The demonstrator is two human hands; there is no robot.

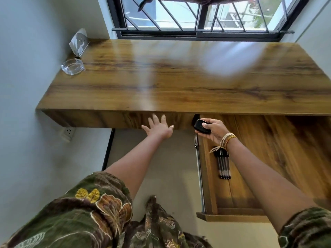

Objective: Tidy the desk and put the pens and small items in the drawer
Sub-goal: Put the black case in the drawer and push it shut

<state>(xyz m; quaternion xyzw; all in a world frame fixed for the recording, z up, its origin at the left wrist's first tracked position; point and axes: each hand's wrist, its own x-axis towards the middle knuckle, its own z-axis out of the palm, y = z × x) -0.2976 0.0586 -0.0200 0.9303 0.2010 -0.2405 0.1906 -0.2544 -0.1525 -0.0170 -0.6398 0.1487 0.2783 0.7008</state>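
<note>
Pens (223,164) lie in my open drawer (268,158), long axes twelve-to-six. My right hand (214,130) grips a black case (202,126); my left hand (159,127), fingers spread, presses the desk (179,77) front.

A small glossy black case (202,126), perhaps for earbuds, sits pinched in the right hand (214,130) above the pulled-out wooden drawer (250,176), where a bundle of pens (223,166) lies lengthwise just below that hand's wrist, near the drawer's left wall.

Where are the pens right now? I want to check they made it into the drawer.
In the head view the pens lie bundled in the open drawer at lower right, near its left wall, just below the right hand holding a small black case.
</note>
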